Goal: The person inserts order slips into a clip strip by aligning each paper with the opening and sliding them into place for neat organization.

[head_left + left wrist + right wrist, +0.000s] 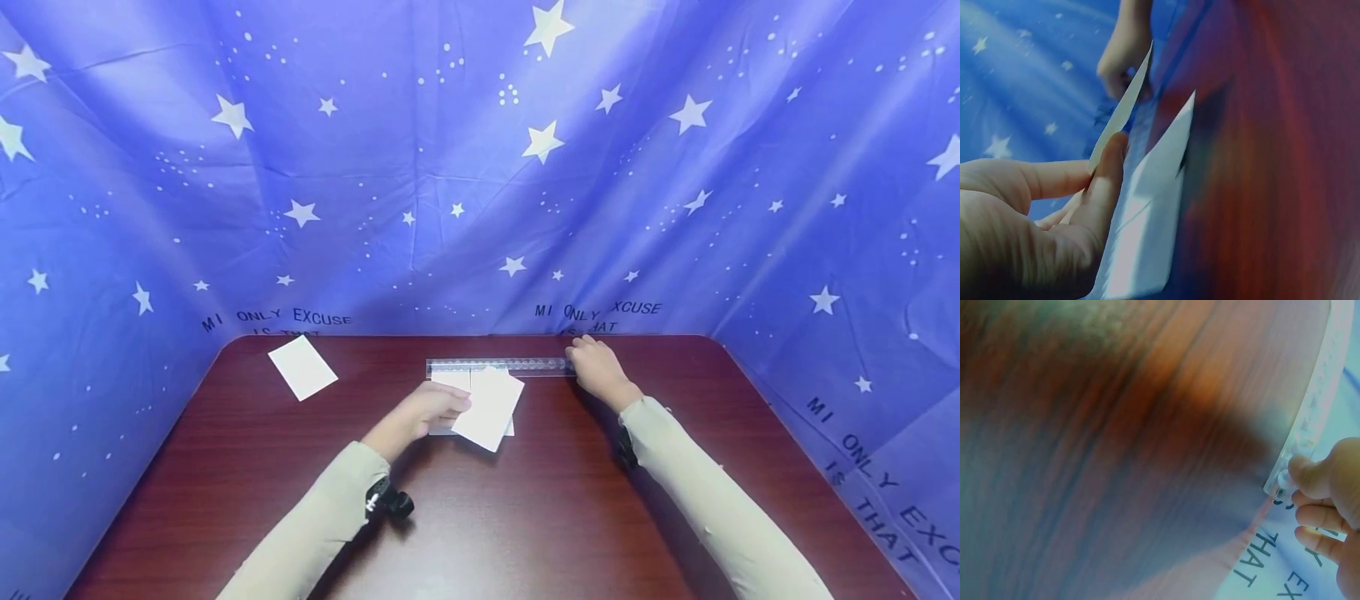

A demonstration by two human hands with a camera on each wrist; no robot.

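My left hand pinches a white card between thumb and fingers, and in the left wrist view the raised card is seen nearly edge-on. Beneath it, more white paper lies on the table, partly covered by the hand and the held card. A clear ruler runs along the top edge of that paper. At the ruler's right end, my right hand grips it. The right wrist view shows thumb and forefinger pinching the ruler near its tip, other fingers curled.
Another white card lies alone near the back left of the dark red wooden table. A blue curtain with white stars and black lettering hangs directly behind the table's back edge and along both sides.
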